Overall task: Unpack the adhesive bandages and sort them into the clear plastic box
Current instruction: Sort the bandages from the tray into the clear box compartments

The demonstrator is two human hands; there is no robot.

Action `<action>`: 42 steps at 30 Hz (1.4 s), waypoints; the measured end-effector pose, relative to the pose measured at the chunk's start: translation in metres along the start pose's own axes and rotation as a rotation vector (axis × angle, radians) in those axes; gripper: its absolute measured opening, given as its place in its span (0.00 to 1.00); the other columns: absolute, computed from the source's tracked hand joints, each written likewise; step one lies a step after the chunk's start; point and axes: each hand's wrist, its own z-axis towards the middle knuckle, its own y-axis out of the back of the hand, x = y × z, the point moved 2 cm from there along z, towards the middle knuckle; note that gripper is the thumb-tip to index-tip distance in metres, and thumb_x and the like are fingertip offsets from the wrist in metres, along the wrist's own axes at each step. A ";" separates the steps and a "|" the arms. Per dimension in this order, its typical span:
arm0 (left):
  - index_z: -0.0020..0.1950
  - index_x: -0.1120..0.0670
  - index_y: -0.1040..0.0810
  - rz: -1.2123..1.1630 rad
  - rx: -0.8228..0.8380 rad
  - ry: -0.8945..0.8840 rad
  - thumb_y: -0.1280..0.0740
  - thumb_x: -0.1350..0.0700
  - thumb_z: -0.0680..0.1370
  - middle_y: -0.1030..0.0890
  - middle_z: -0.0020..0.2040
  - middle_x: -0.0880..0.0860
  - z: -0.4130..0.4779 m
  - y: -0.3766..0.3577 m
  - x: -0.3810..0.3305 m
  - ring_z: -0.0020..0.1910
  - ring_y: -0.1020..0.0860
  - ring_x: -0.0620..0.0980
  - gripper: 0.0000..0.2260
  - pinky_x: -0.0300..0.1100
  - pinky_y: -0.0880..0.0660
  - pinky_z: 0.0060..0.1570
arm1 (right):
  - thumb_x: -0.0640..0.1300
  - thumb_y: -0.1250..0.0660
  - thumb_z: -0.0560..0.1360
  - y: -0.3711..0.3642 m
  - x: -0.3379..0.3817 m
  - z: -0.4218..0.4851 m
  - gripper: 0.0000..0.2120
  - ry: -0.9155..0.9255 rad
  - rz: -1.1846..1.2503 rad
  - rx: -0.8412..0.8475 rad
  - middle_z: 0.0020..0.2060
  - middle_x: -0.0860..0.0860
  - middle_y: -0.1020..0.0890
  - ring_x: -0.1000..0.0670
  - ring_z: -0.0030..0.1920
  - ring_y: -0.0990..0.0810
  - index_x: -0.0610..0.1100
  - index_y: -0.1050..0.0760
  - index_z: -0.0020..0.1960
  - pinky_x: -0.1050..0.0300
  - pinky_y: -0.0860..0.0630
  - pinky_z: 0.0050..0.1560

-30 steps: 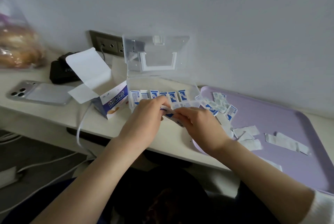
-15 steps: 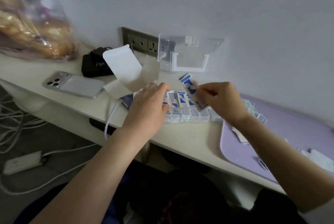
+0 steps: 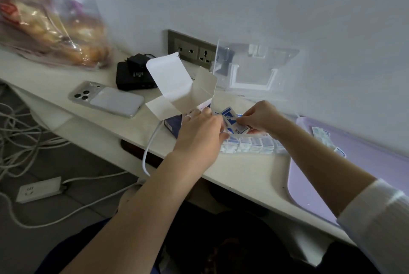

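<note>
White-and-blue wrappers mark the bandage strip (image 3: 235, 123), which hangs just above the clear plastic box (image 3: 279, 149) and between the two hands. The right hand (image 3: 259, 118) pinches the strip's right end, thumb and fingertips curled tight on the wrapper. The left hand (image 3: 199, 132) shows only its back, its fingers curved toward the strip's left end. Whether they actually grip it is hidden, so that cannot be told.

Directly below the strip, a row of packed bandages (image 3: 250, 146) stands on edge along the box's near side, filling it from under the left thumb to its right end. The box's open lid (image 3: 265, 61) stands upright against the wall behind.

An opened cardboard carton (image 3: 170, 79) sits just left of the box, flaps raised, partly covered by the left hand. More loose bandages (image 3: 321, 134) lie on the purple tray (image 3: 376, 167) to the right, well apart from both hands.

Elsewhere on the pale desk (image 3: 243, 174) are a phone (image 3: 106, 98) lying face down, a black adapter (image 3: 132, 74) and a clear bag of bread (image 3: 51, 23).
</note>
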 end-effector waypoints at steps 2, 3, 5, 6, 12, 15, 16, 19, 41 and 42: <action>0.55 0.51 0.25 -0.007 -0.001 0.003 0.38 0.48 0.79 0.27 0.58 0.51 0.000 -0.001 0.001 0.61 0.32 0.52 0.10 0.45 0.36 0.59 | 0.41 0.32 0.70 -0.003 0.004 0.001 0.11 0.020 -0.075 -0.011 0.42 0.40 0.16 0.46 0.39 0.19 0.34 0.18 0.47 0.51 0.20 0.50; 0.55 0.52 0.25 -0.004 -0.001 0.002 0.38 0.48 0.79 0.27 0.58 0.51 0.000 -0.001 0.001 0.62 0.32 0.52 0.10 0.45 0.36 0.59 | 0.42 0.32 0.70 -0.005 0.007 0.001 0.12 0.031 -0.116 -0.009 0.42 0.39 0.16 0.46 0.38 0.20 0.34 0.19 0.48 0.52 0.21 0.47; 0.55 0.52 0.25 0.001 -0.003 0.003 0.38 0.48 0.79 0.27 0.59 0.51 0.001 -0.002 0.001 0.62 0.32 0.52 0.10 0.45 0.36 0.60 | 0.45 0.31 0.71 -0.007 0.012 -0.001 0.14 0.058 -0.231 -0.001 0.37 0.41 0.20 0.48 0.37 0.24 0.34 0.20 0.49 0.58 0.25 0.37; 0.55 0.52 0.24 0.002 -0.003 0.005 0.38 0.48 0.79 0.27 0.59 0.51 0.001 -0.002 0.001 0.63 0.33 0.52 0.10 0.45 0.36 0.60 | 0.46 0.31 0.72 -0.008 0.015 -0.001 0.14 0.073 -0.279 -0.001 0.36 0.43 0.22 0.48 0.37 0.25 0.34 0.20 0.48 0.60 0.28 0.34; 0.57 0.52 0.25 0.003 -0.001 -0.001 0.38 0.49 0.79 0.27 0.60 0.52 0.002 -0.003 0.001 0.64 0.34 0.53 0.10 0.46 0.37 0.61 | 0.49 0.30 0.71 -0.011 0.017 -0.002 0.14 0.091 -0.310 0.018 0.28 0.49 0.24 0.52 0.29 0.27 0.38 0.21 0.44 0.61 0.30 0.32; 0.58 0.52 0.26 0.001 -0.004 -0.002 0.39 0.49 0.79 0.27 0.61 0.52 0.002 -0.003 0.001 0.66 0.35 0.52 0.11 0.46 0.37 0.62 | 0.48 0.29 0.70 -0.011 0.016 -0.002 0.15 0.119 -0.328 -0.008 0.35 0.45 0.20 0.49 0.34 0.24 0.35 0.21 0.46 0.57 0.25 0.37; 0.58 0.53 0.26 0.000 -0.004 -0.001 0.39 0.49 0.79 0.27 0.61 0.52 0.002 -0.003 0.000 0.66 0.35 0.52 0.11 0.46 0.37 0.62 | 0.48 0.29 0.70 -0.011 0.016 -0.002 0.15 0.127 -0.347 -0.021 0.38 0.43 0.18 0.48 0.36 0.23 0.35 0.21 0.46 0.56 0.25 0.37; 0.58 0.53 0.26 0.005 0.002 -0.001 0.39 0.49 0.79 0.27 0.61 0.53 0.002 -0.003 -0.001 0.67 0.35 0.53 0.11 0.46 0.36 0.62 | 0.49 0.29 0.71 -0.011 0.015 -0.002 0.14 0.150 -0.389 -0.057 0.41 0.44 0.18 0.46 0.41 0.20 0.37 0.22 0.46 0.56 0.25 0.37; 0.46 0.54 0.23 0.098 0.023 -0.568 0.28 0.59 0.69 0.22 0.42 0.52 -0.022 -0.074 -0.095 0.40 0.22 0.53 0.08 0.44 0.26 0.40 | 0.49 0.39 0.78 0.062 -0.181 -0.034 0.25 -0.093 -0.193 -0.348 0.67 0.39 0.33 0.40 0.67 0.35 0.38 0.40 0.69 0.48 0.38 0.65; 0.52 0.54 0.24 0.122 0.094 -0.576 0.32 0.57 0.73 0.23 0.47 0.54 -0.022 -0.079 -0.099 0.47 0.23 0.55 0.08 0.46 0.27 0.46 | 0.51 0.38 0.77 0.062 -0.184 -0.032 0.29 -0.107 -0.178 -0.305 0.68 0.38 0.35 0.40 0.68 0.37 0.38 0.42 0.71 0.49 0.40 0.67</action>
